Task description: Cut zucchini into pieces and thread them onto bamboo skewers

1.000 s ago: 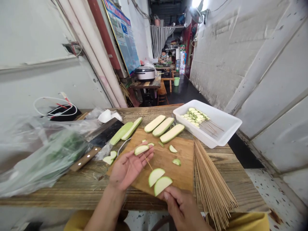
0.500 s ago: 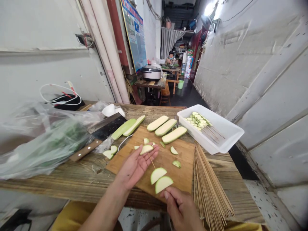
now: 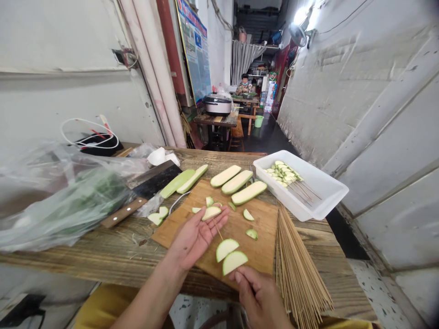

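Observation:
My right hand [image 3: 259, 292] pinches the lower end of a thin wooden skewer [image 3: 218, 230] with two half-round zucchini slices [image 3: 235, 262] threaded on it near the fingers. My left hand [image 3: 197, 237] is turned palm up, with a zucchini slice [image 3: 211, 213] held between thumb and fingers. The skewer's upper end meets this slice; whether it has gone through is hidden. Below both hands lies a wooden cutting board [image 3: 260, 251] with loose slices, among them a cut piece [image 3: 248, 214] and a greener end piece [image 3: 251, 234].
Halved zucchini [image 3: 248, 193] lie along the board's far edge. A white plastic tub [image 3: 329, 196] at right holds finished skewers. Bundled bare skewers [image 3: 300, 269] lie beside the board. At left are a cleaver [image 3: 154, 180] and a plastic bag of greens [image 3: 85, 201]. A person sits far back.
Hands, skewer and slices keep nearly the same pose. The whole view has shifted slightly, so everything appears a little further right.

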{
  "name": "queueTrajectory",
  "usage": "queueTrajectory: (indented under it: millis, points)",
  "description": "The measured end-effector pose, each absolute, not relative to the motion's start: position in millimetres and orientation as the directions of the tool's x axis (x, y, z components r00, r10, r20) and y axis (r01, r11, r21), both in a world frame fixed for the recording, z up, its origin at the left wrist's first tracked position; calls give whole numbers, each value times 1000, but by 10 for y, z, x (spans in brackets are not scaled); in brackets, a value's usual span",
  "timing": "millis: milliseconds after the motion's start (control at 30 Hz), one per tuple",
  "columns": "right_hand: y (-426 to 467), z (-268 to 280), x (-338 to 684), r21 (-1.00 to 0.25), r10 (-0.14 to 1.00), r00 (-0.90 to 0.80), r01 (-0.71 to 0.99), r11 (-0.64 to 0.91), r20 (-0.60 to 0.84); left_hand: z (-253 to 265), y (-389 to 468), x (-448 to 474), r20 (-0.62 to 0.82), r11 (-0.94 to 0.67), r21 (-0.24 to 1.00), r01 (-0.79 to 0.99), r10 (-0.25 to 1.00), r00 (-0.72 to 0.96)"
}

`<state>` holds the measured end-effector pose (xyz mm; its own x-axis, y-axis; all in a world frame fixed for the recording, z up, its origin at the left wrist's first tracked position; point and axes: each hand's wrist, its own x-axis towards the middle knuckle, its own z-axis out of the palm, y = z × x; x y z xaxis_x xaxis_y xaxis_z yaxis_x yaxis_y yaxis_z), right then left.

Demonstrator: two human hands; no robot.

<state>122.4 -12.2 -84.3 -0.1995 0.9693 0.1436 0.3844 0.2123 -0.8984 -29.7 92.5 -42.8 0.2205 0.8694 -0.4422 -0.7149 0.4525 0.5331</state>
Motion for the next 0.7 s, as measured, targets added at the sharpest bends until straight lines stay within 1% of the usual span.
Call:
queueTrajectory:
  millis: [133,400,700]
  points:
    - [-125,-857,1224,-898,969,-196,383,215,149,-432,905,-295,-425,439,553,-708,880,213]
    - [-135,-839,1214,-893,973,-158,395,217,167,-495,890,-282,-341,389,613,-688,915,214]
    - [-116,-858,1225,-888,969,-185,398,229,166,-464,861,-219,-363,389,640,-662,913,186]
